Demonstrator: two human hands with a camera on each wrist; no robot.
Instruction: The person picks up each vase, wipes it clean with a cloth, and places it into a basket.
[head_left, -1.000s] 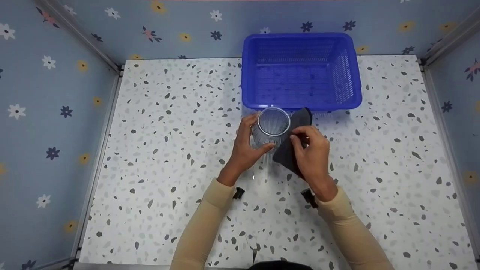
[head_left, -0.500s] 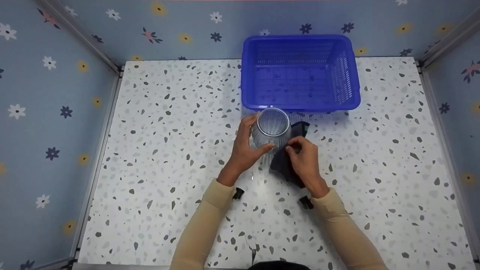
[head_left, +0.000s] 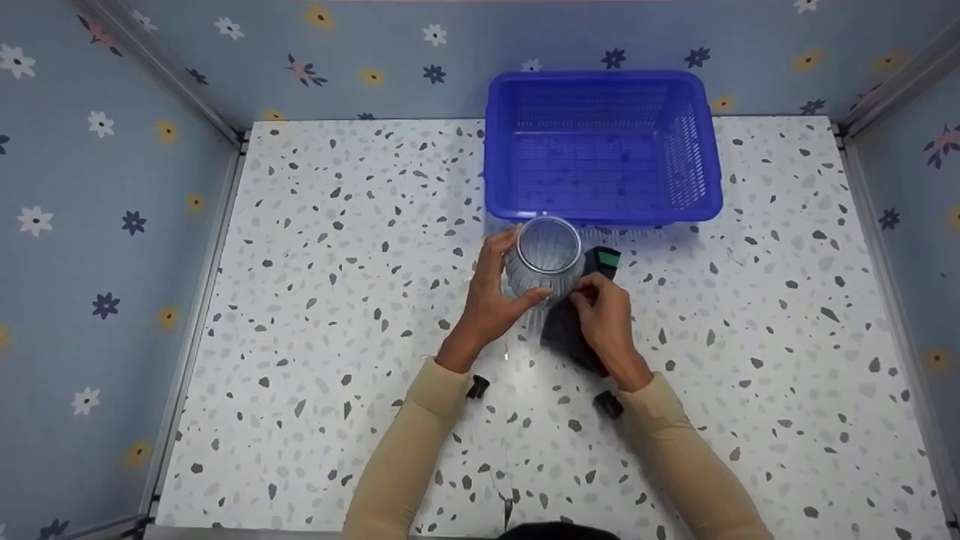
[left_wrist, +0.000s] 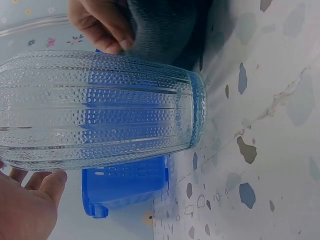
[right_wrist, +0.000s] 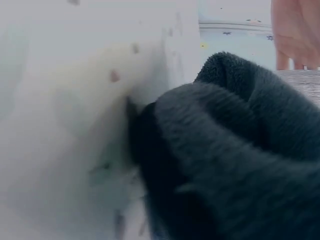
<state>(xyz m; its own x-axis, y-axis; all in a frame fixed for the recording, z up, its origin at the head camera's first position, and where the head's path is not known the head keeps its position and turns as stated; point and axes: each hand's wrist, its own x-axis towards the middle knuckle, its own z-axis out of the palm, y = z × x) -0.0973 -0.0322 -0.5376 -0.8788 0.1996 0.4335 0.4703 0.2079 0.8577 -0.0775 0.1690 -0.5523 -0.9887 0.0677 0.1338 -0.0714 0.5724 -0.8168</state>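
My left hand (head_left: 487, 307) holds a clear ribbed glass vase (head_left: 550, 247), thumb on the near side and fingers around the left. In the left wrist view the vase (left_wrist: 135, 110) shows a dotted, grooved wall and a thick base close to the tabletop; I cannot tell if they touch. My right hand (head_left: 609, 319) pinches a dark grey cloth (head_left: 568, 341) at the vase's right side. A green label shows at the cloth's far end. The bunched, fuzzy cloth (right_wrist: 240, 130) fills much of the right wrist view, where the right fingers are hidden.
Just behind the vase stands a blue plastic basket (head_left: 491, 150) with slotted walls and nothing visible inside. The speckled white tabletop (head_left: 337, 300) spreads around, bounded by flowered panels (head_left: 97, 225) at the back and sides. Small black pieces (head_left: 478, 387) sit by both wrists.
My right hand has shifted left and slightly towards me, up against the vase. The cloth's far end has drawn nearer and turned, exposing its green label. The left hand stays on the vase.
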